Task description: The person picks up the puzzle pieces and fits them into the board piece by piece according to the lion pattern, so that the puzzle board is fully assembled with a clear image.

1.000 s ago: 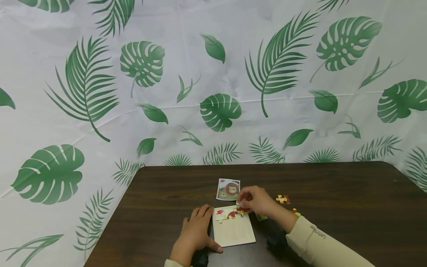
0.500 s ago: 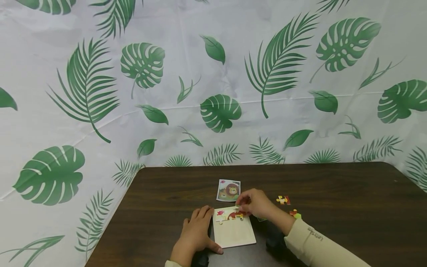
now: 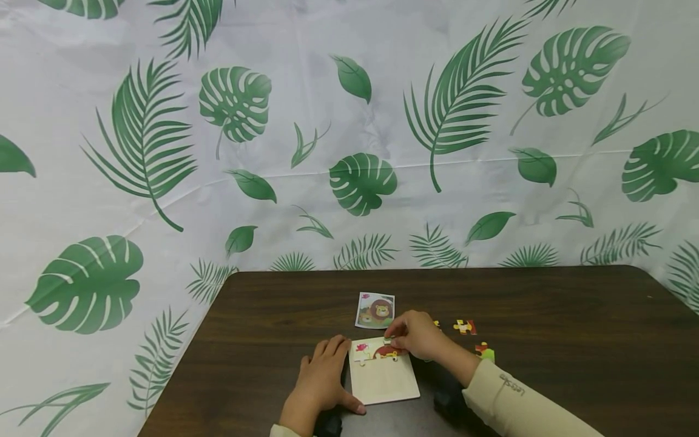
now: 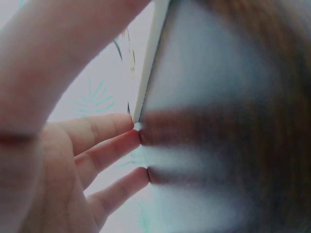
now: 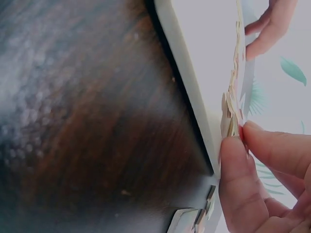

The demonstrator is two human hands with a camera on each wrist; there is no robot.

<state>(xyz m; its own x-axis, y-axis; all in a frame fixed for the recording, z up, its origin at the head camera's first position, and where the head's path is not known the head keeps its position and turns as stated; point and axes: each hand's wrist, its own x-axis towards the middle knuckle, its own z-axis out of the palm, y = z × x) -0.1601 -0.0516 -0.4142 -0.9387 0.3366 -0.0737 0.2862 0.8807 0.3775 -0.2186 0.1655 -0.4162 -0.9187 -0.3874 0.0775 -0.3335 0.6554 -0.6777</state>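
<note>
A square wooden puzzle board (image 3: 384, 385) lies on the table with joined puzzle pieces (image 3: 362, 351) along its far side, showing a pink flower and part of a reddish-brown mane. At the board's far right corner, my right hand (image 3: 417, 335) pinches a jigsaw puzzle piece (image 5: 226, 114) between thumb and fingertips, partly hidden by the fingers. The right wrist view has this piece at the board's edge, slightly raised. My left hand (image 3: 323, 379) rests beside the board's left edge, fingers (image 4: 109, 125) extended to the edge and table, thumb by the near left corner.
A lion picture card (image 3: 375, 311) lies just beyond the board. Loose puzzle pieces lie to the right: a yellow and red piece (image 3: 465, 327) and a red and green piece (image 3: 485, 351) near the sleeve. A leaf-printed cloth (image 3: 360, 121) hangs behind the table.
My right hand has shifted slightly nearer and turned the piece at the board's far right corner, with more of the brown mane now showing. My left hand stays in place.
</note>
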